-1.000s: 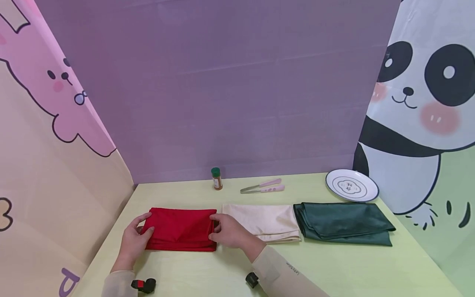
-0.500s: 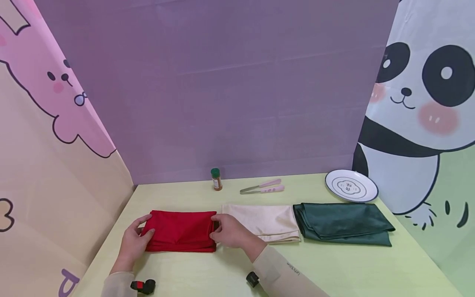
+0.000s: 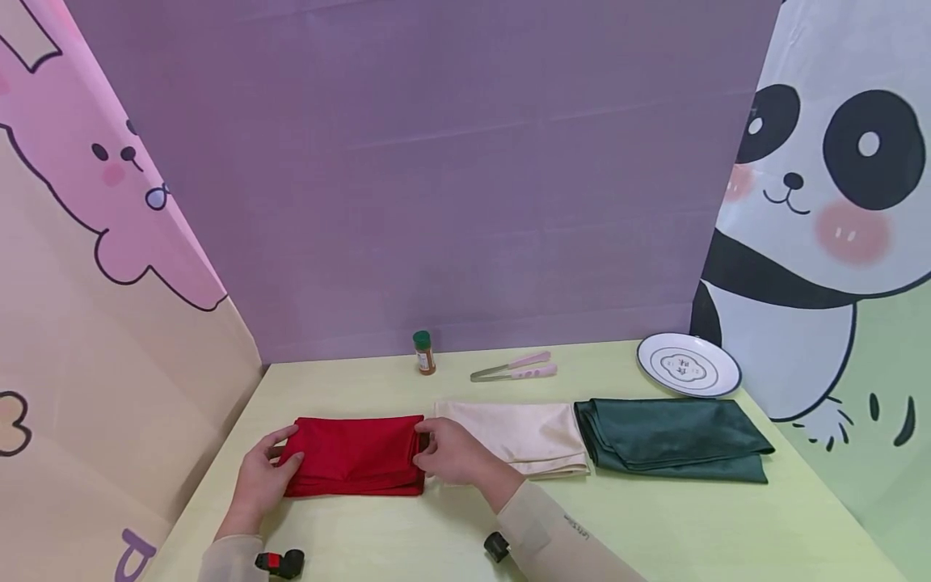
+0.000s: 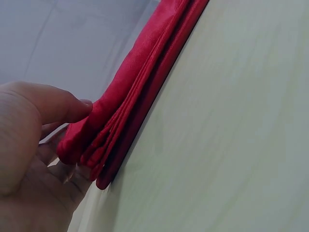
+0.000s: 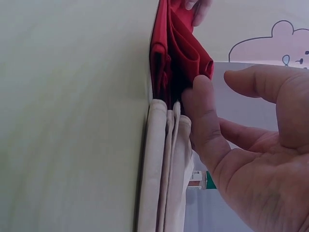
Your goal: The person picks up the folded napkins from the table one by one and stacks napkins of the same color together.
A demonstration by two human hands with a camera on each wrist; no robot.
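Red cloth (image 3: 354,457), folded on the tabletop (image 3: 655,525) just left of the cream cloth (image 3: 520,432), is pinched at each end by left hand (image 3: 263,479) and right hand (image 3: 451,453) fingers; squaring it calls for even pressure, layers aligned

Both hands (image 3: 349,469) flank red cloth (image 3: 354,455) (folded).

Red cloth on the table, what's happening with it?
A person has both hands on the folded red cloth: the left hand holds its left end, thumb on top, and the right hand touches its right end. It lies flat on the table, first in a row with a folded cream cloth and a folded green cloth.
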